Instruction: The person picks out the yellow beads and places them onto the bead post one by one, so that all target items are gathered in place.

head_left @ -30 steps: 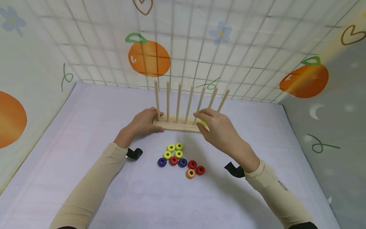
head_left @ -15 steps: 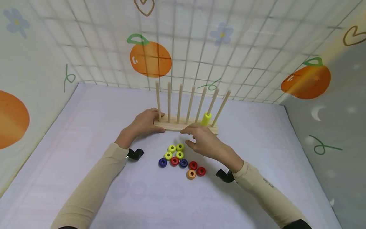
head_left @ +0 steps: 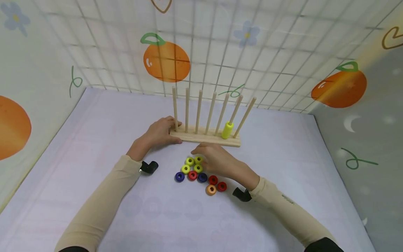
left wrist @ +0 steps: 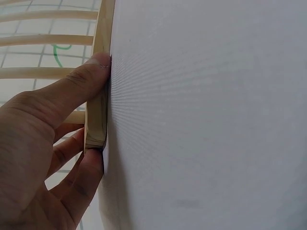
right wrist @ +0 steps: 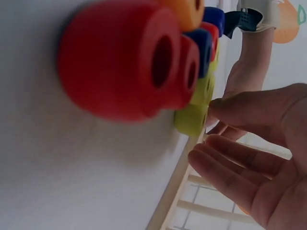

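Observation:
My left hand [head_left: 158, 134] grips the left end of a wooden peg rack [head_left: 207, 139], thumb along the front of its base and fingers round the end. Several upright pegs stand on the base, and yellow beads [head_left: 227, 130] are stacked on the second peg from the right. In front of the rack, my right hand [head_left: 218, 160] hovers over the right side of loose yellow beads [head_left: 190, 161]. In the right wrist view its thumb and fingers are spread apart near a yellow bead [right wrist: 191, 120], with nothing held.
Two blue beads [head_left: 179, 176], three red beads [head_left: 221, 186] and an orange bead [head_left: 211, 190] lie close together, nearer to me than the yellow ones. Behind the rack stands a white grid wall [head_left: 214, 45] covered with printed sheeting.
My right hand has let go at the rack, leaving the yellow stack visible on its peg, and has moved left and toward me to the loose beads. My left hand keeps its grip.

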